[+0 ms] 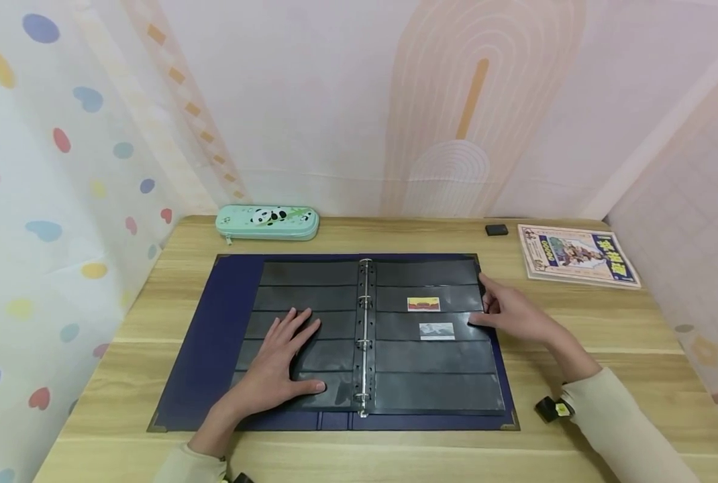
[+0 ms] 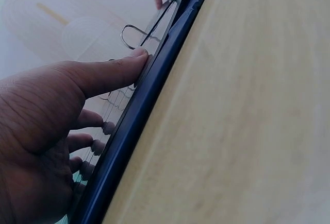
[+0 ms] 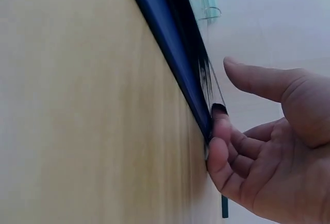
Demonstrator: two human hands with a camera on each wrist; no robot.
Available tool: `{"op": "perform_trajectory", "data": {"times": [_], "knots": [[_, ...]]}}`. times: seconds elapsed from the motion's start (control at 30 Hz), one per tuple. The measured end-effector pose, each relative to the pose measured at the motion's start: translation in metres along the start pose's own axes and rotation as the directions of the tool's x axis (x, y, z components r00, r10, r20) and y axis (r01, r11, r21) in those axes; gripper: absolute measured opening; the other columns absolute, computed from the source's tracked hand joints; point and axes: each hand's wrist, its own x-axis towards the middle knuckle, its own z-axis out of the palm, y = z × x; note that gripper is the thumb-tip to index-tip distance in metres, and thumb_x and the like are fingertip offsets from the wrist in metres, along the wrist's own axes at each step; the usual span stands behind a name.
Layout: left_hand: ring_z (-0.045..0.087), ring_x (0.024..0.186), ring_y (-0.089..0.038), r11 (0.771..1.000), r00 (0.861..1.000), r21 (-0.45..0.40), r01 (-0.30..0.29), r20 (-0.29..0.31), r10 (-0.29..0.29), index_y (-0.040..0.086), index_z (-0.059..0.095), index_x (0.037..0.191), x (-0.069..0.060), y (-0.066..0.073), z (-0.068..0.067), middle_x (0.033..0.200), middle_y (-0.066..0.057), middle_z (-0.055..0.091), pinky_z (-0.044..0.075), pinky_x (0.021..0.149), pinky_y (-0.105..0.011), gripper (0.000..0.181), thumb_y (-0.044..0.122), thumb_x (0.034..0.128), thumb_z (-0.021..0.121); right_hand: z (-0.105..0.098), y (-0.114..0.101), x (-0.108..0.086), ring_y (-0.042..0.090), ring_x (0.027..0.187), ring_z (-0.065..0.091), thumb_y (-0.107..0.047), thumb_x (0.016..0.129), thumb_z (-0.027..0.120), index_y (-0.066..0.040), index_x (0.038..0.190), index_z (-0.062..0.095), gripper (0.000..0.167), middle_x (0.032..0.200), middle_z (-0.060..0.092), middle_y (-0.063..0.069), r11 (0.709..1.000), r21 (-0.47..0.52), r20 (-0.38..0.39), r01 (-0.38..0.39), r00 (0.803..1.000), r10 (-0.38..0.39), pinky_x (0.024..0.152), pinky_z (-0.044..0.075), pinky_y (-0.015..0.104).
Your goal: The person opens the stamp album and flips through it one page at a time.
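Right grip (image 1: 519,314) on binder page (image 1: 434,394), booklet (image 1: 578,256) and pencil case (image 1: 267,225) beyond.

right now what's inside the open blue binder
Inside, besides metal rings, the right page holds a yellow-and-red stamp, second pocket down, and a grey stamp, third down. The left hand covers part of the left page; anything beneath it or under either page is hidden.
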Motion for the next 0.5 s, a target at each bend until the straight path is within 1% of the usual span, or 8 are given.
{"op": "perform_trajectory", "data": {"times": [0.03,0.07,0.1,0.17,0.27,0.4,0.47,0.5], "knots": [[0.013,0.167,-0.053,1.0,1.0,0.0,-0.013,-0.009,0.013,0.004,0.046,0.168,0.0,0.0,0.001,0.178,-0.025,0.031,0.004,0.132,-0.072,0.103,0.04,0.0858,0.097,0.0,-0.001,-0.003,0.016,0.077,0.054,-0.031,0.101,0.085,0.02,0.166,0.024,0.102,0.094,0.06,0.005,1.0,0.012,-0.001,0.001,1.0,-0.001,0.062,0.044,0.029],[0.013,0.167,-0.053,1.0,1.0,-0.003,-0.018,-0.014,0.017,0.004,0.046,0.168,0.0,-0.001,0.001,0.178,-0.025,0.031,0.004,0.132,-0.071,0.103,0.039,0.0853,0.097,-0.001,-0.003,-0.006,0.017,0.077,0.054,-0.029,0.102,0.085,0.021,0.165,0.025,0.1,0.094,0.061,0.006,1.0,0.026,0.007,0.009,1.0,-0.009,0.062,0.044,0.03],[0.013,0.167,-0.053,1.0,1.0,-0.005,-0.021,-0.018,0.02,0.003,0.047,0.168,0.0,-0.001,0.002,0.178,-0.026,0.031,0.004,0.132,-0.071,0.103,0.039,0.0849,0.097,0.001,-0.002,-0.009,0.015,0.077,0.055,-0.029,0.102,0.085,0.021,0.164,0.029,0.098,0.093,0.062,0.005,1.0,0.027,-0.001,0.014,1.0,-0.014,0.062,0.045,0.028],[0.013,0.167,-0.053,1.0,1.0,-0.006,-0.014,-0.015,0.014,0.003,0.046,0.168,0.0,0.0,0.001,0.178,-0.025,0.031,0.003,0.132,-0.071,0.104,0.038,0.0848,0.097,0.003,-0.004,-0.015,0.012,0.077,0.056,-0.025,0.101,0.086,0.021,0.163,0.033,0.093,0.092,0.063,0.002,0.999,0.025,-0.014,0.023,1.0,-0.022,0.062,0.046,0.026],[0.012,0.167,-0.052,1.0,1.0,-0.003,0.005,0.002,-0.005,0.003,0.046,0.169,0.0,0.001,-0.002,0.179,-0.024,0.03,0.004,0.131,-0.073,0.104,0.039,0.0858,0.097,0.002,-0.022,-0.025,0.013,0.08,0.057,-0.016,0.101,0.084,0.022,0.162,0.032,0.089,0.094,0.063,0.004,0.999,0.047,-0.002,0.012,1.0,-0.012,0.064,0.048,0.026],[0.011,0.167,-0.053,1.0,1.0,-0.022,0.016,0.008,-0.016,0.004,0.046,0.168,0.0,0.001,-0.003,0.179,-0.024,0.031,0.004,0.131,-0.075,0.102,0.04,0.0873,0.096,0.0,-0.048,-0.04,0.014,0.084,0.057,-0.008,0.101,0.082,0.02,0.164,0.031,0.085,0.097,0.063,0.005,0.996,0.068,0.023,-0.064,0.998,0.063,0.068,0.049,0.025],[0.012,0.167,-0.054,0.999,1.0,-0.04,0.007,-0.007,-0.008,0.004,0.048,0.168,0.0,-0.002,-0.001,0.178,-0.025,0.031,0.003,0.131,-0.074,0.099,0.039,0.0882,0.095,0.0,-0.054,-0.046,0.012,0.085,0.057,-0.007,0.101,0.081,0.018,0.165,0.032,0.085,0.099,0.063,0.004,0.993,0.066,0.033,-0.095,0.995,0.093,0.07,0.05,0.024],[0.011,0.168,-0.052,0.999,1.0,-0.048,0.007,-0.013,-0.008,0.005,0.048,0.168,0.0,-0.004,0.0,0.178,-0.024,0.031,0.001,0.133,-0.071,0.097,0.038,0.0892,0.094,0.001,-0.057,-0.049,0.012,0.085,0.058,-0.007,0.1,0.082,0.017,0.166,0.032,0.085,0.1,0.064,0.003,0.992,0.064,0.035,-0.11,0.994,0.108,0.071,0.051,0.023]]}}
